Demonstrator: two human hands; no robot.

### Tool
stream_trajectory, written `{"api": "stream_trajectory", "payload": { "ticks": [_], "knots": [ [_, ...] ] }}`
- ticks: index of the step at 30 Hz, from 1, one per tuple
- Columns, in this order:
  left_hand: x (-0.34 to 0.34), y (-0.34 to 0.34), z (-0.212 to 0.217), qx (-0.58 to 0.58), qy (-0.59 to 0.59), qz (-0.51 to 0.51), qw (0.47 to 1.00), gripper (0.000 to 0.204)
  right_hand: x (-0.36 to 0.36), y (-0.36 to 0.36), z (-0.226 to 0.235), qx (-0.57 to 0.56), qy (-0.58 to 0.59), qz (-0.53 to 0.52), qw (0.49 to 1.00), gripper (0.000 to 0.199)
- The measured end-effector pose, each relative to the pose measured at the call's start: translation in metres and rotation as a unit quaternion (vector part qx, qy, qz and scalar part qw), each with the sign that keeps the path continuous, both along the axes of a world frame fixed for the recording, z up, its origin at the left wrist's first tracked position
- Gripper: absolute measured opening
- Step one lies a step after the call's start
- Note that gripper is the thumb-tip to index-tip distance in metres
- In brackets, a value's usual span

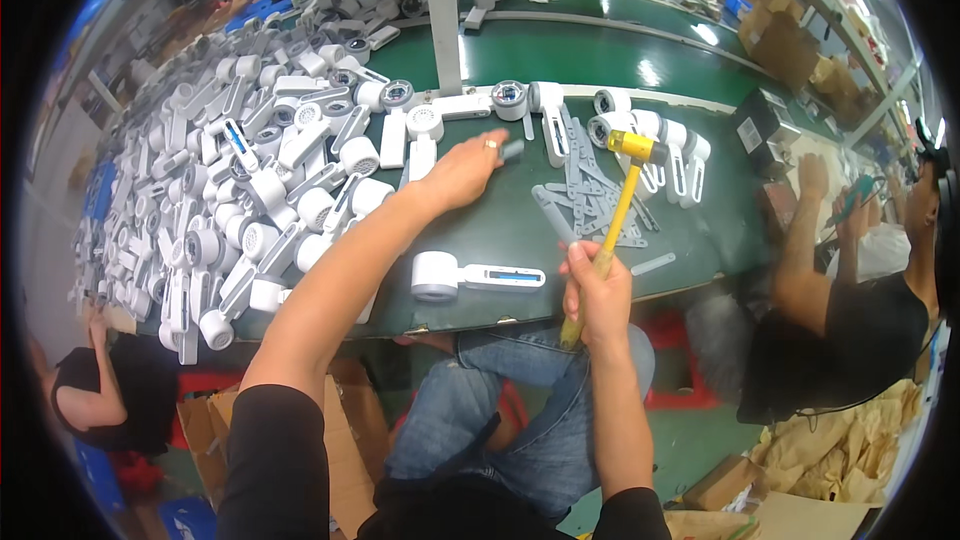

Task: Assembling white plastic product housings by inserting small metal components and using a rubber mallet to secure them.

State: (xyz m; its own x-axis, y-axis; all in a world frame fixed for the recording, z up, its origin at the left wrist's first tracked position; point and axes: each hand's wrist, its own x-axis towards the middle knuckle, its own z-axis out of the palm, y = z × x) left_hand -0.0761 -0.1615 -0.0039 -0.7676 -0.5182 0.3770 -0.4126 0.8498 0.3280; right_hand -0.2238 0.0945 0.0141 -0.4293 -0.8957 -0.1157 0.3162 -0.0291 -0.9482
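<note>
My right hand (600,290) is closed round the yellow handle of a mallet (625,200), whose yellow and black head points up and away. A flat grey plastic strip (553,214) sticks out from the same hand, by the thumb. My left hand (462,172) reaches over the table with curled fingers. A small grey piece (512,151) protrudes at its fingertips; the fingers partly hide it. Before me lies a white handheld fan (435,275), its handle slot uncovered with blue showing inside. Loose grey strips (590,190) lie piled beyond my right hand.
A large heap of white fans (250,180) covers the table's left side. More fans (685,155) stand at the back right, near a dark box (765,130). A white post (442,20) rises at the back, before a green conveyor (600,50). Co-workers sit on both sides.
</note>
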Motion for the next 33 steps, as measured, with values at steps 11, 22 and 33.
{"api": "stream_trajectory", "payload": {
  "ticks": [11,22,33],
  "knots": [
    [0.114,-0.029,0.102,0.125,-0.06,0.222,0.965,0.053,-0.008,0.002,0.001,-0.017,-0.017,-0.004,1.0,0.03],
    [0.085,-0.025,0.056,0.083,-0.185,0.247,0.948,0.051,-0.006,0.005,0.002,-0.011,-0.006,0.011,1.0,0.026],
    [0.065,0.0,0.081,0.102,-0.334,0.314,0.883,0.049,-0.009,0.006,0.001,-0.021,-0.018,-0.003,1.0,0.026]
  ]
}}
